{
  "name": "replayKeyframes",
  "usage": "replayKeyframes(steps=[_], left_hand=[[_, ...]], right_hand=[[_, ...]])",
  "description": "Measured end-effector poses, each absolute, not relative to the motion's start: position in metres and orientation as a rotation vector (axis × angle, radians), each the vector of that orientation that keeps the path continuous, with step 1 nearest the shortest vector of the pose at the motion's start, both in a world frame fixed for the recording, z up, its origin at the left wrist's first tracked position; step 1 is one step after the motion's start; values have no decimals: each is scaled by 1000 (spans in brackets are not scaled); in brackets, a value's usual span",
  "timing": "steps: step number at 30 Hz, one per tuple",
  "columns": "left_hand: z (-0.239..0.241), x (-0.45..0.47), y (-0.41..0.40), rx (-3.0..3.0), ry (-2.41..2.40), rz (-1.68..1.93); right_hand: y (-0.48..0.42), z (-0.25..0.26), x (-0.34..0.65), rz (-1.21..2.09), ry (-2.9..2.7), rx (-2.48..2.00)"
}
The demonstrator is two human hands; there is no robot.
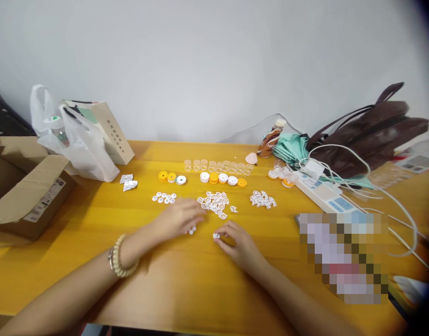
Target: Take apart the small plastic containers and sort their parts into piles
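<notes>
My right hand [239, 245] pinches a small round white plastic piece [216, 235] between thumb and fingertips, just above the table. My left hand [181, 217], a little blurred, is open with its fingers stretched rightward and slightly bent; what lies under them is hidden. Its fingertips are beside a pile of white openwork plastic pieces [214, 203]. Below the fingers are a few small white pieces [192, 230]. Small white round caps [164, 198] lie in two rows to the left. A second pile of white plastic pieces [262, 199] is at the right.
Behind the piles are yellow and white round lids [213, 177] and clear cups [219, 166]. Foil scraps [129, 183], a plastic bag [84, 149] and a cardboard box [35, 196] stand left. At right are a bottle [270, 140], power strip [326, 198], cables and dark bag [368, 135].
</notes>
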State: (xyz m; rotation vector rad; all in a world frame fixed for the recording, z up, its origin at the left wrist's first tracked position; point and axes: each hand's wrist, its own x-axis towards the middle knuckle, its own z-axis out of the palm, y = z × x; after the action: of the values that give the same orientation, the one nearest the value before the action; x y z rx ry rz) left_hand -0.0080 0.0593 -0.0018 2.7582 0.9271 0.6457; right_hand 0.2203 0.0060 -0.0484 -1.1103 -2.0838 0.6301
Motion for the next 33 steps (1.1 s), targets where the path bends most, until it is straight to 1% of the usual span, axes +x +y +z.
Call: replayKeyframes(steps=[3,7,11,13,15,17,20,25,29,33], left_hand=[[-12,14,26,2787,769,565],[-23,29,14,2744,835,646],[-29,36,15,2740,895,676],[-30,39,14,2747,878,646],[-29,39,10,2746,855,627],[-24,33,7,2748,862,647],[-11,10,7,2709,981,799],[1,-56,22,2506,1339,983],[-7,-102,41,2272,1751,871],[-18,-121,56,2077,1873,764]], right_hand=[[7,-49,222,666,-2073,-1114],[3,-45,223,761,-2048,-1117],[6,-28,232,850,-2055,-1098],[19,-16,249,779,-2000,-1192],[43,-6,278,626,-1891,-1363],[74,0,315,423,-1710,-1556],[118,-1,368,31,-1499,-1905],[149,-11,402,-45,-1511,-2045],[148,-17,399,-34,-1577,-2138],[142,-11,394,-27,-1603,-2131]])
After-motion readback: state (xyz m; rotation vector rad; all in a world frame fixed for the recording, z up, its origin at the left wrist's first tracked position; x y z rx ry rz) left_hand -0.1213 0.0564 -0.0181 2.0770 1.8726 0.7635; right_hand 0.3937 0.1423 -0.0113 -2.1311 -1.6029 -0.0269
